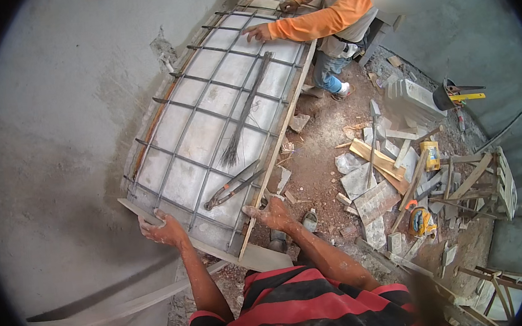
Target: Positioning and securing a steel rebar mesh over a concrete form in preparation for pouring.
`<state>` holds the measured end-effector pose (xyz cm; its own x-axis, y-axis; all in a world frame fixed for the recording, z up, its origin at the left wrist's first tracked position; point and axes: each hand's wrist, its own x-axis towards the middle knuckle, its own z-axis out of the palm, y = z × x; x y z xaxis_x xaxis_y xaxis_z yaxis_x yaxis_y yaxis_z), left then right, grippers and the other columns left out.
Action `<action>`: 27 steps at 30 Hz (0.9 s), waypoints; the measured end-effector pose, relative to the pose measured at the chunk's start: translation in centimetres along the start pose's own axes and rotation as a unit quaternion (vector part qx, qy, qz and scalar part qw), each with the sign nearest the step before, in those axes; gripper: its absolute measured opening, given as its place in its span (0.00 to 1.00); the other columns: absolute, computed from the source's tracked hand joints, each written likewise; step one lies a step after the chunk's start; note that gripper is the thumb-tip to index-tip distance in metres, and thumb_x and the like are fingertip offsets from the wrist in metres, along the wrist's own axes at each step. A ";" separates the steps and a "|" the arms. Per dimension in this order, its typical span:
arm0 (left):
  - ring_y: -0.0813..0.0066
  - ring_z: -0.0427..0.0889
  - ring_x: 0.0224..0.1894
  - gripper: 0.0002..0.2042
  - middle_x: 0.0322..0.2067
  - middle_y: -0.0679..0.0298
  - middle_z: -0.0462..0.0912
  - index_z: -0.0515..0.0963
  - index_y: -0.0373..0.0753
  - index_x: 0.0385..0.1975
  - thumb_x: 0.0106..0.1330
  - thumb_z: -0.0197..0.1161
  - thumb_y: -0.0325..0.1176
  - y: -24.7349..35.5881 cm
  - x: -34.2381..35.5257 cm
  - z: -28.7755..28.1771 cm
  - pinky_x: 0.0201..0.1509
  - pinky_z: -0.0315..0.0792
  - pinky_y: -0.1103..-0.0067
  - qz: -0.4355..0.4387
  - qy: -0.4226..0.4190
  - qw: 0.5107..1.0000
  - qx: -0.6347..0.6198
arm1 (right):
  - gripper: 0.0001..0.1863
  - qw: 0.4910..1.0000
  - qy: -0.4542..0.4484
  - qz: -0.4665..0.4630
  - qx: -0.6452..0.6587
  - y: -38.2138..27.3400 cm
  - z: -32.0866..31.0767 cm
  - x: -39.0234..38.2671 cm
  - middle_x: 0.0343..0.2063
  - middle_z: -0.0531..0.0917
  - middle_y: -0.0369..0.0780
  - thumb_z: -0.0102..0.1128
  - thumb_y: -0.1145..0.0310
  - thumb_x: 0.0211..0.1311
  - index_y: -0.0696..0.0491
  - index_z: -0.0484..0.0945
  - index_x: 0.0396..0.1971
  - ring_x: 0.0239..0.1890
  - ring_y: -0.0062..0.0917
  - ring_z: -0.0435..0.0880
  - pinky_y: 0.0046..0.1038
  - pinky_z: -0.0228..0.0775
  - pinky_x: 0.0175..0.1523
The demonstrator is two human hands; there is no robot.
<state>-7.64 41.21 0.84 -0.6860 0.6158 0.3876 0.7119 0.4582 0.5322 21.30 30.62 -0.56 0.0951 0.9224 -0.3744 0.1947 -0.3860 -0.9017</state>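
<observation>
Steel grid [194, 109] laid over a pale panel [199, 134], with a person at its near end. The end board [263, 258] crosses that near end; the side board [298, 92] runs along the grid's right edge. Left hand [166, 230]: at the end board, by the grid's near left corner, thumb apart from the other fingers; whether they pinch the wood cannot be told. Right hand [275, 214]: at the side board, by the grid's near right corner, fingers partly bent, their closure likewise uncertain.

Handling, as judged: the boards should be stiff and fairly light, rough rather than slippery, best held across the upper edge, between thumb and fingers. The grid is probably heavy and rigid as a whole; its bars offer a firm hold between crossings, away from the projecting ends on its left. Lying on the grid, the wire bundle [247, 114] looks light and springy, safest held mid-length, clear of its frayed end; the long-handled cutters [217, 198], near the grid's near end, look dense and head-heavy, to be taken by both handles.
</observation>
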 end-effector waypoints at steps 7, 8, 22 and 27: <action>0.60 0.81 0.53 0.20 0.48 0.54 0.84 0.80 0.32 0.51 0.68 0.68 0.40 13.4 -2.6 1.7 0.61 0.71 0.69 0.136 -0.276 0.891 -0.334 | 0.48 1.000 -0.013 0.004 0.001 -1.6 0.0 -0.2 0.38 0.86 0.54 0.71 0.31 0.50 0.64 0.79 0.53 0.41 0.37 0.85 0.43 0.75 0.50; 0.60 0.81 0.55 0.20 0.50 0.53 0.84 0.80 0.32 0.52 0.68 0.68 0.40 15.2 -3.3 2.9 0.61 0.71 0.70 0.182 -0.299 0.874 -0.337 | 0.48 1.000 -0.010 0.004 0.003 -1.6 -0.2 -0.1 0.38 0.86 0.54 0.71 0.31 0.50 0.64 0.79 0.53 0.41 0.37 0.85 0.43 0.75 0.50; 0.46 0.80 0.56 0.24 0.53 0.46 0.81 0.78 0.34 0.51 0.63 0.68 0.46 30.2 -8.7 12.9 0.58 0.75 0.56 0.324 -0.423 0.846 0.030 | 0.46 0.999 -0.010 0.048 -0.013 -0.9 -0.2 -0.3 0.19 0.81 0.42 0.70 0.25 0.46 0.62 0.85 0.37 0.23 0.30 0.78 0.41 0.71 0.31; 0.43 0.84 0.48 0.17 0.42 0.42 0.85 0.80 0.31 0.45 0.66 0.66 0.40 29.8 -8.7 13.0 0.53 0.77 0.55 0.324 -0.367 0.871 -0.043 | 0.47 0.999 0.005 0.041 -0.029 -0.6 -0.2 -0.5 0.20 0.81 0.43 0.69 0.25 0.46 0.62 0.85 0.40 0.24 0.31 0.80 0.40 0.72 0.32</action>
<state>21.48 57.89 3.51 0.1590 0.9856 0.0576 0.8784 -0.1678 0.4474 21.34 30.42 0.24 0.1236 0.8877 -0.4436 0.2413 -0.4605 -0.8542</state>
